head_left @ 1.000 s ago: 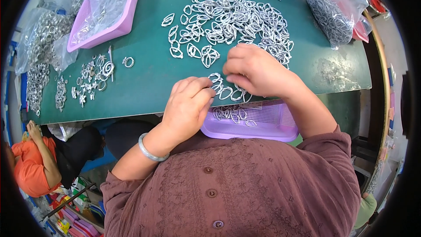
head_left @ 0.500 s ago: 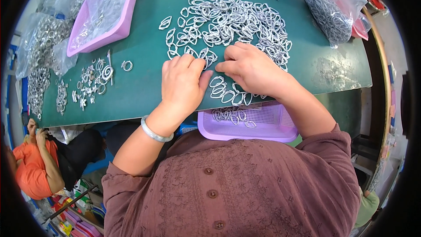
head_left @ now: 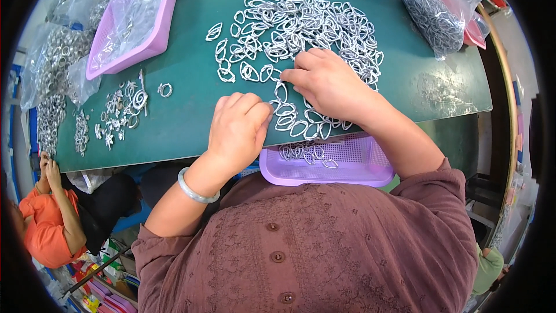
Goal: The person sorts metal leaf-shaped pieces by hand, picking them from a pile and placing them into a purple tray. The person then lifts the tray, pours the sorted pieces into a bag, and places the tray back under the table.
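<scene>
A large heap of silver leaf-shaped metal loops (head_left: 324, 20) lies on the green table (head_left: 191, 90). My left hand (head_left: 238, 130), a pale bangle (head_left: 196, 190) on its wrist, is closed with fingers curled together beside a small near group of loops (head_left: 295, 123). Whatever its fingertips pinch is hidden. My right hand (head_left: 329, 86) rests over the near side of the heap, fingers bent and pressed together, its fingertips against a single loop (head_left: 281, 91). What lies under its palm cannot be seen. Below the table edge, a purple basket (head_left: 347, 175) holds several loops.
At the left stand a pink basket (head_left: 163, 32) with clear plastic, bags of metal rings (head_left: 58, 52) and small loose metal parts (head_left: 119, 113). A bag of dark loops (head_left: 431, 14) sits at the far right. A person in orange (head_left: 55, 223) works at the lower left.
My left hand has drawn back from the heap toward the table's near edge. The right hand has shifted slightly left. More loops now show between the two hands.
</scene>
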The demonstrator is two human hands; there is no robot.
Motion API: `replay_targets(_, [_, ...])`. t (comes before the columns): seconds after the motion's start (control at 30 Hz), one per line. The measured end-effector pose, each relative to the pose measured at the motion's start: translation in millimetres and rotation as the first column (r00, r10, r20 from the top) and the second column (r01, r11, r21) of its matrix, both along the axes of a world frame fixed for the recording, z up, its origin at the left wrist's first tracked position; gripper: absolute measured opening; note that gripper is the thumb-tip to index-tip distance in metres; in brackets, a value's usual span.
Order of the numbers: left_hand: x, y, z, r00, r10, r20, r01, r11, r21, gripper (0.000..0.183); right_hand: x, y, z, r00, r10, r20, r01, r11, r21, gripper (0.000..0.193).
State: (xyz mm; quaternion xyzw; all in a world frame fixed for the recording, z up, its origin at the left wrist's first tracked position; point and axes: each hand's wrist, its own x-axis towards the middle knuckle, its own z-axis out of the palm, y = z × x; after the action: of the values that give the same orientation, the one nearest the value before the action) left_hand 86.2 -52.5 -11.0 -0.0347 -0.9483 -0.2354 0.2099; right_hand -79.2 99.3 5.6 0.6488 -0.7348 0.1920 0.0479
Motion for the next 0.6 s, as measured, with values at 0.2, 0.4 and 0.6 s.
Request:
replay_targets(0.2, [-1,-3,4,1.0,-0.016,-0.001,0.016,0.998,0.061,0.015,-3,3,3,0.999,0.037,-0.006,-0.037,0.998,0.048,0.014])
replay_targets(0.4, [-19,-4,10,0.995,0.094,0.034,-0.092,0.993,-0.076,0.024,-4,4,2,0.998,0.006,0.055,-0.008,1.0,0.03,0.012])
replay_targets(0.6, [-16,-2,5,0.997,0.074,0.028,-0.073,0.996,-0.046,0.023,-3,8,7,0.996,-0.076,0.049,0.076,0.997,0.018,0.018])
